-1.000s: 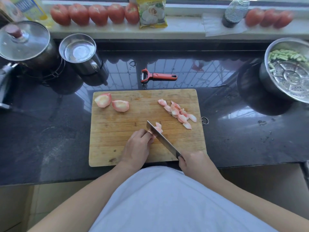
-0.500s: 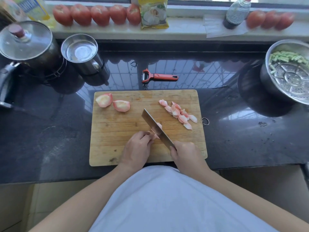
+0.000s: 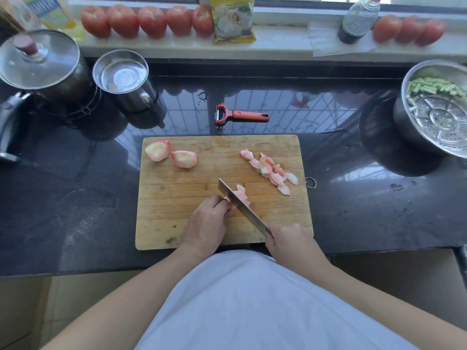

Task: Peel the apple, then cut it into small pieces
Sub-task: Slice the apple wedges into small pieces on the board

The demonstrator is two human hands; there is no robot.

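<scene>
Apple wedge [image 3: 240, 195] lies mid cutting board [image 3: 177, 198], pinned by the left hand's [image 3: 206, 224] curled fingertips; right hand [image 3: 288, 242] grips the knife [image 3: 242, 207] slicing it; cut pieces [image 3: 269, 170] beside

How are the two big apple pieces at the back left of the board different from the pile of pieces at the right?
The two big apple pieces are whole chunks, lying side by side; the pile of pieces is many thin small slices, overlapping in a loose row. Both are peeled, pale and pinkish, and lie on the cutting board, untouched by either hand.
</scene>
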